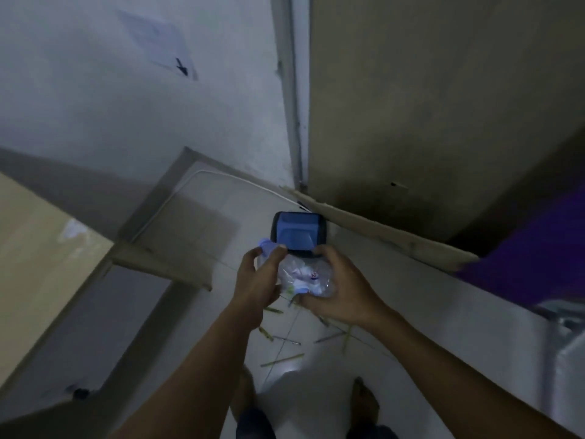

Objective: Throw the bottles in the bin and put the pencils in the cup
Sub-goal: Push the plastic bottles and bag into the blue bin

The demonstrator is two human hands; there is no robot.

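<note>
I hold clear crumpled plastic bottles (300,275) between both hands, just above and in front of a small bin (297,232) with a blue lid and dark body that stands on the floor in the corner. My left hand (258,277) grips the bottles from the left, near a bluish cap. My right hand (335,289) cups them from the right and below. Several thin green pencil-like sticks (281,361) lie scattered on the tiled floor under my arms. No cup is in view.
A brown door or panel (427,106) rises right of the bin. Flat cardboard (177,236) with a white cable lies on the floor to the left. A beige box (34,264) sits at far left, purple cloth (538,248) at right. My bare feet show below.
</note>
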